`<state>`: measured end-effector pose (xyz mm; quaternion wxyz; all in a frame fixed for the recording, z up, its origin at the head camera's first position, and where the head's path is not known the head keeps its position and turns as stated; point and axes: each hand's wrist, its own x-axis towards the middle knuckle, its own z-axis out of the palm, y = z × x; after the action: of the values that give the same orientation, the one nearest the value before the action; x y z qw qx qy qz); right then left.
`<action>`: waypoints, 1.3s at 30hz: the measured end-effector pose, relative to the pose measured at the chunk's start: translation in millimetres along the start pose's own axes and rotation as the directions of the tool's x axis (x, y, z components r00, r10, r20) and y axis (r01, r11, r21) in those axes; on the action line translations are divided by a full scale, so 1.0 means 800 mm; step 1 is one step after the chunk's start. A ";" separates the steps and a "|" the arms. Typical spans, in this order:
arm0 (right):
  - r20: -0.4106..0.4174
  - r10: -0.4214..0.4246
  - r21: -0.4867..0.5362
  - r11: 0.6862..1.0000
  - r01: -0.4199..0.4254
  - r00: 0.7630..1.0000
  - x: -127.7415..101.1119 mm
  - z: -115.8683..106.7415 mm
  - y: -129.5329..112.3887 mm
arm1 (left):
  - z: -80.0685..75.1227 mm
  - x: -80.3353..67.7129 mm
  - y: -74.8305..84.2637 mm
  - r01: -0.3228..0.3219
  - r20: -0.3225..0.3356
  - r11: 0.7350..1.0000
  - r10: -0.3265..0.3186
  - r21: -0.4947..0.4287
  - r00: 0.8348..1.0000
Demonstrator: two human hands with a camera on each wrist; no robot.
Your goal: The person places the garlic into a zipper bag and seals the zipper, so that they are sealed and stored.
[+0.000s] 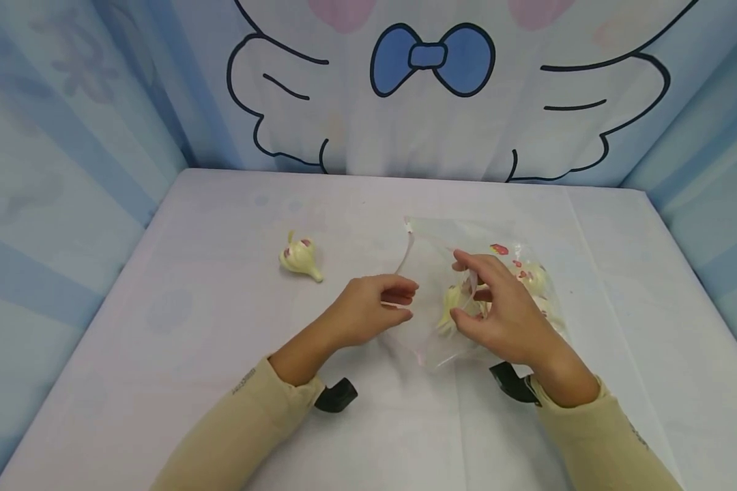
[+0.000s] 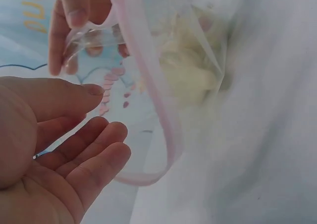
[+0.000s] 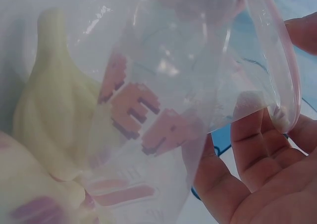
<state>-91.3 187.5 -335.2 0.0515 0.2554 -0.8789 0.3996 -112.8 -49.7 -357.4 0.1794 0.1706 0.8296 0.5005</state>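
Observation:
A clear plastic zip bag (image 1: 426,341) with a pink rim (image 2: 153,85) lies on the cloth, its mouth agape toward the left. Pale garlic bulbs (image 3: 59,100) with purple patches show through its film. My right hand (image 1: 503,310) has its fingers curled about the bag's lifted rim, and some fingers lie behind the film in the right wrist view. At the bag's mouth is my left hand (image 1: 374,307), fingers bent, nothing between thumb and fingertips. One more garlic bulb (image 1: 299,258) lies outside the bag, beyond my left hand.
A white cloth (image 1: 178,368) covers the table. Blue patterned curtains (image 1: 55,191) enclose it at the back and sides. Black curved pieces (image 1: 336,395) stick out from under both sleeves.

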 end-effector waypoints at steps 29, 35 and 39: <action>-0.002 -0.012 0.004 1.000 0.012 1.000 -0.001 -0.002 0.001 | -0.103 -0.045 -0.072 0.213 -0.541 0.970 -0.118 0.117 0.833; 0.000 -0.011 0.000 1.000 0.011 1.000 -0.001 -0.002 0.000 | -0.099 -0.034 -0.084 0.294 -0.594 0.954 -0.202 0.061 0.779; 0.000 -0.007 0.001 1.000 0.007 1.000 -0.001 -0.002 0.000 | -0.095 -0.026 -0.092 0.294 -0.636 0.954 -0.187 0.065 0.748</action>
<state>-90.8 189.1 -334.3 0.0528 0.2586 -0.8778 0.3997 -137.6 -150.5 -386.9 -0.0560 -0.0991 0.8945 0.4323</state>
